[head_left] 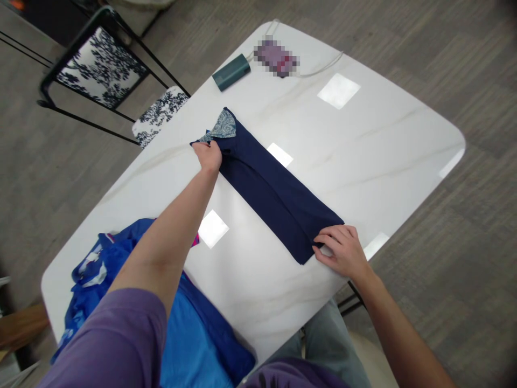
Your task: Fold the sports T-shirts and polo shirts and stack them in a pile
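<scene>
A navy garment (270, 178), which looks like trousers folded lengthwise into a long strip, lies slantwise across the white table. Its far end is turned back and shows a grey-blue paisley lining (225, 125). At that end my left hand (209, 155) is closed on the cloth beside the lining. My right hand (339, 247) pinches the near-right end at the hem, thumb and fingers drawn together on the fabric. Part of the cloth under each hand's fingers is hidden.
Blue clothes (202, 328) are heaped at the table's (388, 134) near left, partly behind my left arm. A dark green power bank (231, 72) and a blurred-out phone-like object (277, 57) with a white cable lie at the far end. A patterned chair (103, 67) stands at the left.
</scene>
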`<action>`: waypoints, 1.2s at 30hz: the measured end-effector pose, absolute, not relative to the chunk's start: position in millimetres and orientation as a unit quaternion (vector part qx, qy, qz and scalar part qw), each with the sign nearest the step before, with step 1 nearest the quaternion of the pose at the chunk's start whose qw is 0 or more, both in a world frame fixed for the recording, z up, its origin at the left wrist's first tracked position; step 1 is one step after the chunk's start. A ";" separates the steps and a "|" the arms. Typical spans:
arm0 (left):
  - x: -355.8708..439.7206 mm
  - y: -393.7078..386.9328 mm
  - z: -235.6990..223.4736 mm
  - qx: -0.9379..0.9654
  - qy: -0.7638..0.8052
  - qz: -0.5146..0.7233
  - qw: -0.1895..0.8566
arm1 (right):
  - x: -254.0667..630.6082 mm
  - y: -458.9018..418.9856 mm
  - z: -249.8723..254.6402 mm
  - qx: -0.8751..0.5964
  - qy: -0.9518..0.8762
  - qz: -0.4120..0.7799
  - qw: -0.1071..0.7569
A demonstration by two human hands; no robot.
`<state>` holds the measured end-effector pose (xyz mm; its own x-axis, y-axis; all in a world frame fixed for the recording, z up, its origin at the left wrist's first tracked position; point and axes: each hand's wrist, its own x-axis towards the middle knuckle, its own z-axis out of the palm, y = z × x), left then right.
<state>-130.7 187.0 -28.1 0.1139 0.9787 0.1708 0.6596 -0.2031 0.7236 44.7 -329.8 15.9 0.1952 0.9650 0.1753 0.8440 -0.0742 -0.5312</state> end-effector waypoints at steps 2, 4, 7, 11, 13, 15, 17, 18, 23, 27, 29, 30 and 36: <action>-127.4 174.8 -19.6 0.721 0.593 0.313 0.176 | 43.6 -325.0 17.9 -0.739 -0.607 0.101 0.272; -117.5 161.7 -12.7 0.784 0.539 0.273 0.142 | 44.2 -315.9 18.2 -0.758 -0.591 0.082 0.265; -97.6 145.9 -11.7 0.863 0.455 0.179 0.127 | 46.8 -300.4 13.6 -0.774 -0.589 0.082 0.217; -83.4 142.4 -23.7 0.876 0.455 0.086 0.136 | 48.3 -292.7 2.0 -0.778 -0.600 0.100 0.158; -82.4 149.5 -27.6 0.877 0.452 0.067 0.146 | 47.5 -293.2 -1.3 -0.783 -0.595 0.106 0.149; -80.9 159.8 -25.4 0.880 0.445 0.055 0.159 | 46.9 -293.7 -0.6 -0.786 -0.588 0.115 0.153; -76.9 165.7 -15.8 0.876 0.446 0.042 0.181 | 47.5 -293.7 4.0 -0.783 -0.586 0.127 0.165; -74.7 163.6 -8.7 0.872 0.449 0.045 0.191 | 48.4 -293.8 7.3 -0.782 -0.584 0.135 0.170; -89.8 55.8 30.4 0.805 0.521 0.179 0.221 | 58.1 -300.1 27.2 -0.789 -0.547 0.192 0.201; -136.3 -117.1 57.9 0.631 0.687 0.094 0.348 | 65.3 -302.7 47.3 -0.809 -0.488 0.239 0.226; -149.8 -192.9 72.7 0.582 0.715 0.070 0.380 | 70.2 -299.6 60.9 -0.835 -0.444 0.242 0.216; -151.2 -222.8 80.0 0.561 0.728 0.066 0.388 | 73.8 -297.6 68.4 -0.853 -0.418 0.238 0.203; -116.7 -295.2 111.4 0.479 0.776 0.054 0.407 | 112.3 -292.1 107.1 -0.839 -0.437 0.301 0.118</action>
